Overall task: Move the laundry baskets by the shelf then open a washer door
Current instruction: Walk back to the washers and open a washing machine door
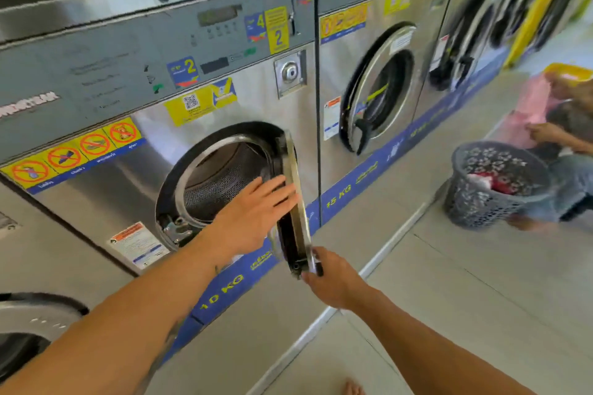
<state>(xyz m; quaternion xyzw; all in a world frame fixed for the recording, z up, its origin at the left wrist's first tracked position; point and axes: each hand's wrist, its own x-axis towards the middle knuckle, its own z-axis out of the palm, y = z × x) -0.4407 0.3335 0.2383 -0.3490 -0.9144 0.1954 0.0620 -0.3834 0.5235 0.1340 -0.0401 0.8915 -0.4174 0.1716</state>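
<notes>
While the round steel-rimmed washer door point(293, 202) stands swung out edge-on from the steel washer front point(224, 112), the left hand point(256, 212) lies flat and unclenched against its inner face, and the right hand point(330, 279) grips its lower edge.

The bare left hand point(256, 212) is held flat, its fingers spread and extended. The bare right hand point(330, 279) is curled closed, both forearms being stretched forward.
</notes>
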